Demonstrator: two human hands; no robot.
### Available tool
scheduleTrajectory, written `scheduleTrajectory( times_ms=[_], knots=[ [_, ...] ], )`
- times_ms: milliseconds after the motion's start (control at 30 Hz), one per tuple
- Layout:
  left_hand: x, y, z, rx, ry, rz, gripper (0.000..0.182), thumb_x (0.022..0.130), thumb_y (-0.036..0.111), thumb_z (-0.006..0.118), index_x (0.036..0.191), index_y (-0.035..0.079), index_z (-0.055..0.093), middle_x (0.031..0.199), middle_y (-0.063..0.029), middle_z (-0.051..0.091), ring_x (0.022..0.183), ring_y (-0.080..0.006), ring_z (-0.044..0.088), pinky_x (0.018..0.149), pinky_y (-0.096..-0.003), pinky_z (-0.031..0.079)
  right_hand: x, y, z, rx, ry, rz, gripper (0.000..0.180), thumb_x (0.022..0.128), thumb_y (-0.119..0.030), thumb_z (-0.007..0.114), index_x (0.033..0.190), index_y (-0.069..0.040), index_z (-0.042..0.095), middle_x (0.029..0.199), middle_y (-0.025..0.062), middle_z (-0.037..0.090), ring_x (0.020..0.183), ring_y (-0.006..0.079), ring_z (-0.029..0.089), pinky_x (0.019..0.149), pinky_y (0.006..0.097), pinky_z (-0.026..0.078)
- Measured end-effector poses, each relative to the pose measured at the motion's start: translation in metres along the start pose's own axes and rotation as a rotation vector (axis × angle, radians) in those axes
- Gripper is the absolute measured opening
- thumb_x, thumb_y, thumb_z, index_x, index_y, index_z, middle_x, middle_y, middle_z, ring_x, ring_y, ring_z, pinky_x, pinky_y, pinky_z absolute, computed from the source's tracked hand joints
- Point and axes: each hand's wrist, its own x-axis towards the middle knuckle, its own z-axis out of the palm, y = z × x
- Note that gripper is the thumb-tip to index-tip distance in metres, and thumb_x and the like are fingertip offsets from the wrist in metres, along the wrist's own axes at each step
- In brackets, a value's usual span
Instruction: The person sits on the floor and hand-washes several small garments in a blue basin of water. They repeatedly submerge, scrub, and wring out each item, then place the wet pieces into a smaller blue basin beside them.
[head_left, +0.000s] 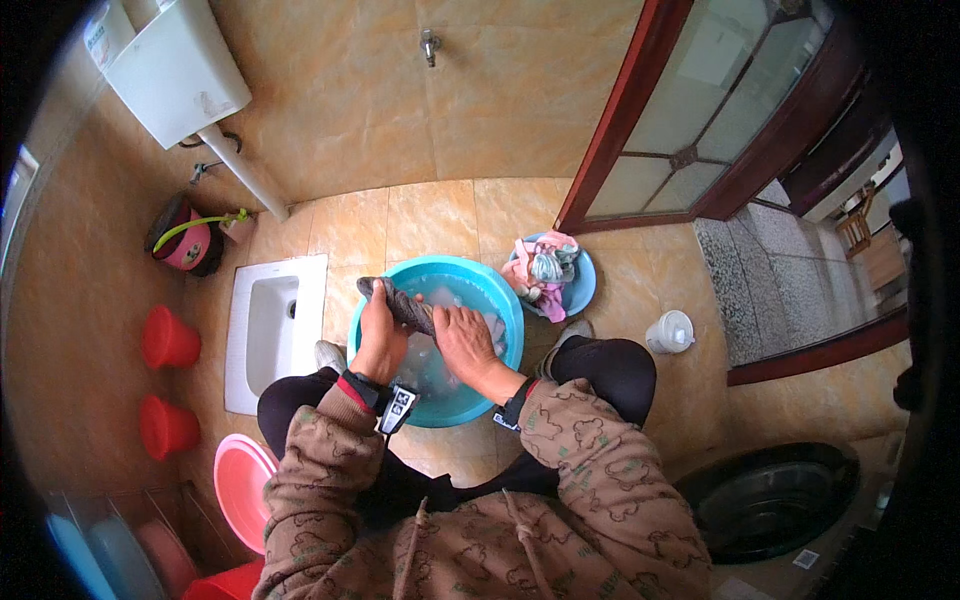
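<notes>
Stretched between both hands is a dark grey cloth item (406, 306), possibly a sock, above a turquoise plastic basin (512, 300). My left hand (382, 334) grips its left end, the thumb lying along the top. The fingers of my right hand (469, 346) are closed over its other end. Cloudy, sudsy water (420, 386) fills part of the basin, with pale fabric (444, 297) lying in it. Beyond the basin's right rim, a smaller blue basin (585, 289) holds a heap of pink and grey clothes (551, 266).
A white squat toilet (240, 337) is set in the tiled floor at left. Red buckets (171, 337) and a pink basin (244, 480) stand along the left side. To the right are a small white bucket (670, 332), a large black tub (772, 499) and a glazed door (675, 150).
</notes>
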Motion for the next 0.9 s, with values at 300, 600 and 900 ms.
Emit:
scheduleTrajectory(
  times_ms=[300,600,900],
  knots=[
    [0.004,0.002,0.029,-0.331,0.046,0.194,0.032,0.09,0.047,0.057,0.087,0.016,0.049,0.069,-0.0017,0.051,0.05,-0.0173,0.048,0.049,-0.0335,0.041,-0.003,-0.006,-0.002,0.339,-0.096,0.037,0.064,0.078,-0.005,0.063,0.135,0.002,0.036,0.116,0.0209,0.054,0.105,0.0382,0.054,0.091,0.0463,0.044],
    [-0.049,0.04,0.028,0.408,-0.489,0.433,0.026,0.091,0.029,0.062,0.097,0.005,0.055,0.075,-0.0069,0.057,0.05,-0.0144,0.052,0.046,-0.0291,0.044,0.025,0.032,-0.035,1.918,-0.611,0.726,0.041,0.097,-0.028,0.055,0.132,-0.007,0.051,0.123,0.008,0.061,0.109,0.0197,0.061,0.091,0.0369,0.051],
    [-0.104,-0.007,0.038,1.586,-1.863,1.03,0.032,0.076,0.034,0.073,0.093,0.009,0.061,0.07,-0.0075,0.058,0.056,-0.0304,0.062,0.048,-0.0425,0.05,0.018,0.016,-0.041,1.907,-0.869,0.613,0.059,0.095,-0.049,0.057,0.132,-0.002,0.051,0.12,0.0074,0.057,0.113,0.0177,0.053,0.099,0.0355,0.045]
  ],
)
